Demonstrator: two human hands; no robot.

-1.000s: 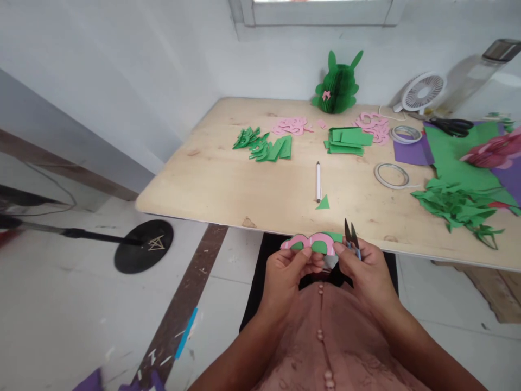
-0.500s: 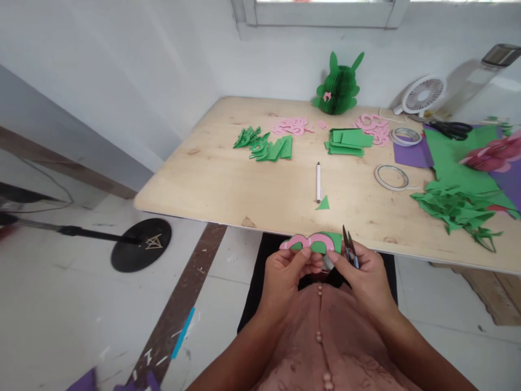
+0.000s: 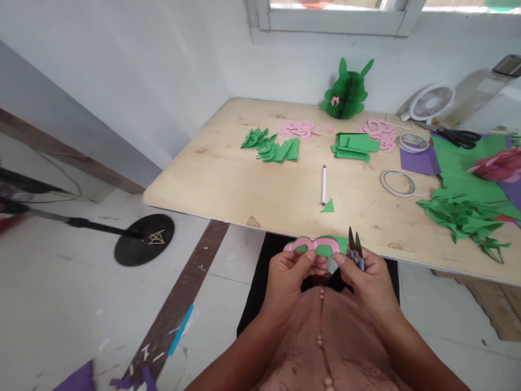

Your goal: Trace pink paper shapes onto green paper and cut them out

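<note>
My left hand (image 3: 293, 271) pinches a pink curved paper cutout (image 3: 301, 244) that lies over a piece of green paper (image 3: 342, 244), just off the table's front edge. My right hand (image 3: 364, 274) grips the scissors (image 3: 355, 248), their blades pointing up and slightly apart. Its thumb also presses the right end of the pink cutout. Both papers are held together above my lap. On the table beyond are a white pen (image 3: 324, 184) and a small green paper scrap (image 3: 329, 206).
Stacked green paper strips (image 3: 356, 145), pink cutouts (image 3: 299, 128), tape rolls (image 3: 398, 183) and a green honeycomb paper figure (image 3: 345, 95) are on the wooden table (image 3: 228, 179). Green scraps (image 3: 459, 214) heap at the right. A small fan (image 3: 431, 102) stands near the wall.
The view has shifted slightly, so the table and its things appear a little further right and lower. My hands keep the same hold on the papers and scissors.
</note>
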